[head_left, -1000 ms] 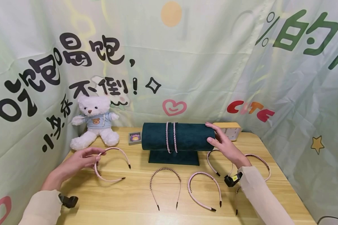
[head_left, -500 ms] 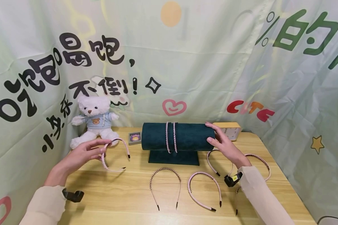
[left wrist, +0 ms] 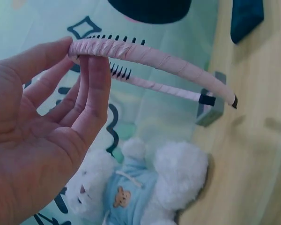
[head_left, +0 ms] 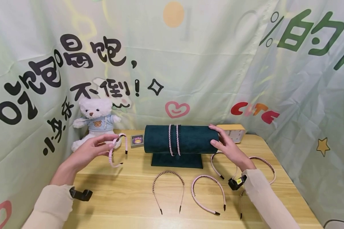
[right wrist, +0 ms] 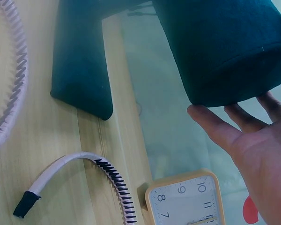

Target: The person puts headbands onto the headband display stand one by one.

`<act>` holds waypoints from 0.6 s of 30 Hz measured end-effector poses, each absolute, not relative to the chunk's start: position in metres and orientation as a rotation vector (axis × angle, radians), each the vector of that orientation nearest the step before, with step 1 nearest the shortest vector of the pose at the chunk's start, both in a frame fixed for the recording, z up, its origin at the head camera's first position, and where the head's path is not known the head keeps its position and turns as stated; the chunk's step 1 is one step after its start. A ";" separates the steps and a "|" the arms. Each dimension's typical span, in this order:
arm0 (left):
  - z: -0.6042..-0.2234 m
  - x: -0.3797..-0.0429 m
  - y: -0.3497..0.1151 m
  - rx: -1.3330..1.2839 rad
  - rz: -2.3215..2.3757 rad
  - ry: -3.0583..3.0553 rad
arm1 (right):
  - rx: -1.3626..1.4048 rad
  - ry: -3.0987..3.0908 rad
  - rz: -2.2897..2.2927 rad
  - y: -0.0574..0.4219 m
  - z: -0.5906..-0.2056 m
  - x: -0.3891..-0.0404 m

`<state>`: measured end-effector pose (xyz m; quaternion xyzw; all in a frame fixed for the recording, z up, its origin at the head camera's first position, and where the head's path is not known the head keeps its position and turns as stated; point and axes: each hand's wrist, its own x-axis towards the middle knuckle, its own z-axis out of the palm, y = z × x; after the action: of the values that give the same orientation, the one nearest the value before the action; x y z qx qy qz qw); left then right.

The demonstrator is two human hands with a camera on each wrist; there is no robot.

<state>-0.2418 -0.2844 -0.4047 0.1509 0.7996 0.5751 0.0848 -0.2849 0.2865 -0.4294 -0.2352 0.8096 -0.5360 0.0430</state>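
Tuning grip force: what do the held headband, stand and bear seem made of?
Headband: apparently ribbon-like pink fabric, slight sheen, overlapping wrap lines; core hidden.
Stand: probably velvet or suede-like fabric, matte, with mottled nap; core hidden too.
Bear: looks like white plush, fluffy tufted pile.

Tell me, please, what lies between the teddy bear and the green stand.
The head view shows a small grey box, plus part of the held headband.
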 end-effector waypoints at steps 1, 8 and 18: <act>-0.403 -0.243 -0.282 0.451 1.720 2.386 | -0.722 2.482 -1.632 0.287 -0.429 -0.285; -0.391 -0.251 -0.264 0.440 1.758 2.401 | -0.711 2.469 -1.645 0.287 -0.430 -0.285; -0.381 -0.262 -0.233 0.408 1.858 2.322 | -0.715 2.469 -1.646 0.287 -0.429 -0.285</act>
<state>-0.2621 -0.2335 -0.3808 0.1356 0.7717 0.6175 0.0698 -0.2850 0.2868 -0.4292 -0.2341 0.8081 -0.5386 0.0445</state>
